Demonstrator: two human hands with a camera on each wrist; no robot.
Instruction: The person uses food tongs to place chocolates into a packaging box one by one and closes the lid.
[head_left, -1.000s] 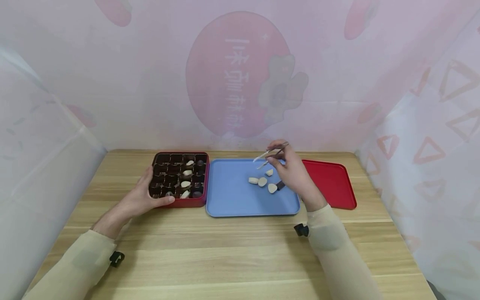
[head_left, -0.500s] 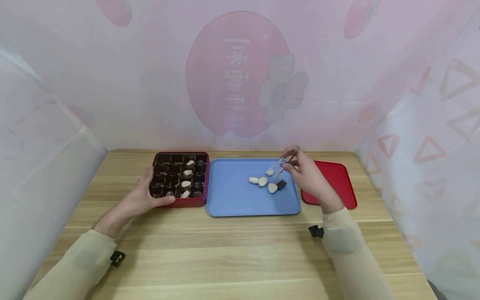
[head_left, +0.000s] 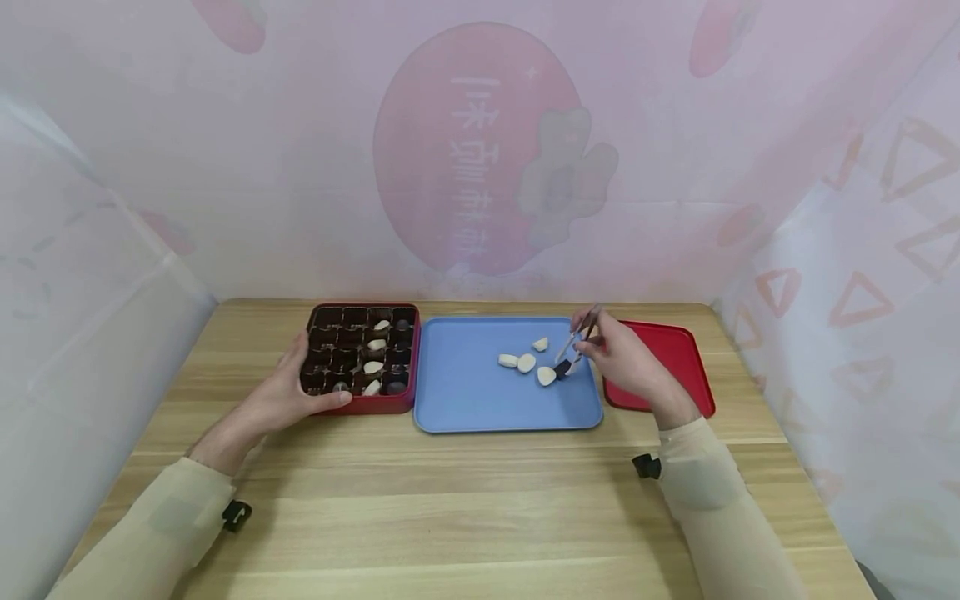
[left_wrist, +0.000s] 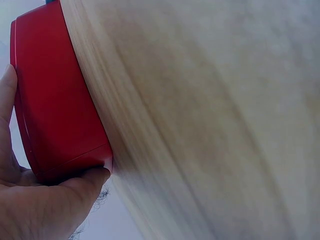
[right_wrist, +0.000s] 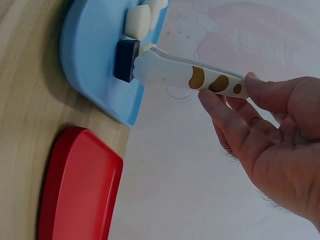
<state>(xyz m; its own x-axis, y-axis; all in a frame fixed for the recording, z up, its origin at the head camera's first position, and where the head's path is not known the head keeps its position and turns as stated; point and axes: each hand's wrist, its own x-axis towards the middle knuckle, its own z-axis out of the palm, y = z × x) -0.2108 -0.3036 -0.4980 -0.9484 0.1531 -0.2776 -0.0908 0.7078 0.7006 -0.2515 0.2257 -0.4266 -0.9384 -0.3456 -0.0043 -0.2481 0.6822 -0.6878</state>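
Observation:
My left hand [head_left: 279, 392] grips the near-left corner of a red box [head_left: 382, 406], its thumb along the near wall and its fingers at the left side. A dark compartment insert inside bears a column of white chocolates [head_left: 372, 367] and a column of dark chocolates [head_left: 396, 388] at the right. In the right wrist view, my right hand [right_wrist: 275, 130] pinches white tongs [right_wrist: 172, 72] with brown spots and paw-shaped tips. Those tips are right at a square dark chocolate [right_wrist: 126, 61] on the blue tray [head_left: 465, 408]. Just left of it lies a rounded white chocolate [head_left: 546, 377].
Several more white pieces [head_left: 527, 363] lie on the blue tray's right half. The tray stands close beside the box. A red lid [head_left: 667, 358] lies at the right, partly behind my right hand. A printed pink curtain [head_left: 300, 167] hangs behind the wooden table [head_left: 435, 517].
My right hand has moved right and toward me, bringing the tongs from above the white pieces down to the dark chocolate. My left hand has stayed on the box.

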